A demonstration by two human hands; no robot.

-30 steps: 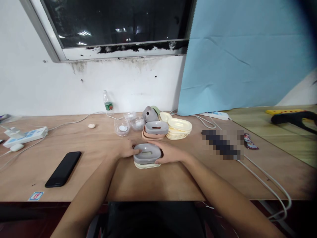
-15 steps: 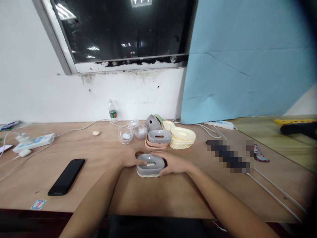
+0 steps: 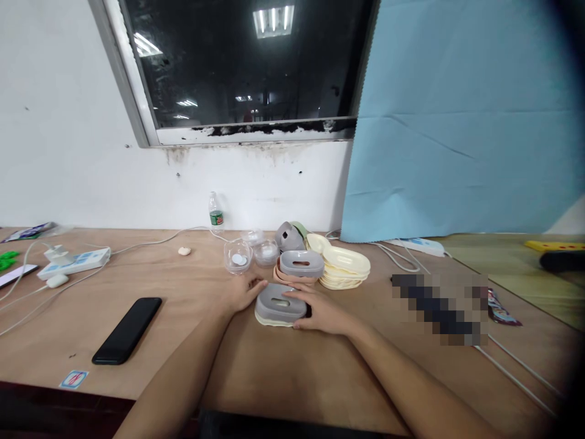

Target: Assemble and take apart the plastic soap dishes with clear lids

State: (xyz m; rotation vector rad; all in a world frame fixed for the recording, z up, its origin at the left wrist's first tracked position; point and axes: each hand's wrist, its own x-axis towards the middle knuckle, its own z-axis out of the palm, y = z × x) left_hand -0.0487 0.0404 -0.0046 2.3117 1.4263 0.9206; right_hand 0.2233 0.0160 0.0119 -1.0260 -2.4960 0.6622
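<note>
Grey tray (image 3: pixel 278 313); long axis sideways; slotted face up

Head-worn camera looks forward and down across the table (image 3: pixel 274 369), right edge seemingly obscured.

1. The left hand (image 3: pixel 241 296) has drawn back: its thumb, earlier over the grey dish's (image 3: pixel 274 313) top, is now at the far left edge.
2. The right hand's (image 3: pixel 326 311) fingers now reach over the top.
3. The dish's slot (image 3: pixel 280 302) now slants down rightward.
</note>
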